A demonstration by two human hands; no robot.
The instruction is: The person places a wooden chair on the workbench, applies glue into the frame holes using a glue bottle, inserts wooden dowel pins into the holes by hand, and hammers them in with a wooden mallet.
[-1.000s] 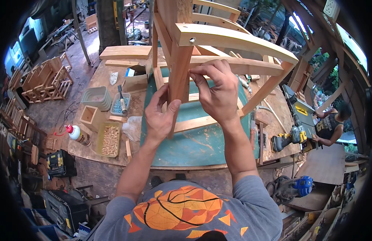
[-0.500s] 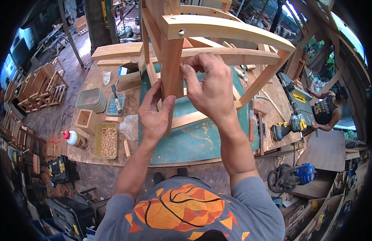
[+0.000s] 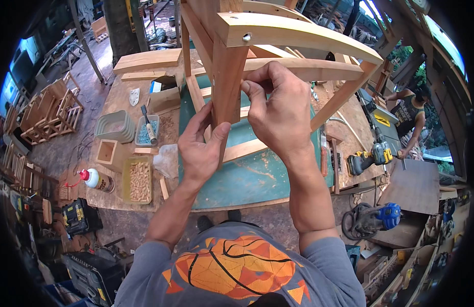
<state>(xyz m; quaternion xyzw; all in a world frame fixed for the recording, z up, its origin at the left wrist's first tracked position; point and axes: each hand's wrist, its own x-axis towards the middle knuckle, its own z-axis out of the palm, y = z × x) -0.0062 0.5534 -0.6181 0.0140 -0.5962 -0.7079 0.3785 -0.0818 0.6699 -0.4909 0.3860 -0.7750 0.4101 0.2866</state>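
A pale wooden chair frame (image 3: 298,37) stands on the green mat (image 3: 237,185) in front of me. My left hand (image 3: 200,151) is wrapped around its near upright post (image 3: 228,84), thumb on the near face and fingers behind. On the post's right side, my right hand (image 3: 282,112) is closed in a pinch, thumb and forefinger tips at the wood. Whatever lies between those fingertips is too small or hidden to make out. A hole shows in the end of the curved top rail, above the right hand.
Left on the bench: a tub of wooden dowels (image 3: 138,179), a glue bottle (image 3: 97,180), a box of blue screws (image 3: 147,130) with a brush-like tool, and stacked containers (image 3: 115,127). Cordless drills (image 3: 370,158) lie right. A co-worker (image 3: 408,115) stands beyond; a blue vacuum (image 3: 385,216) is on the floor.
The post and both my hands have shifted slightly right in view, with the frame tilting a little. My grip looks the same. The co-worker has leaned and moved an arm.
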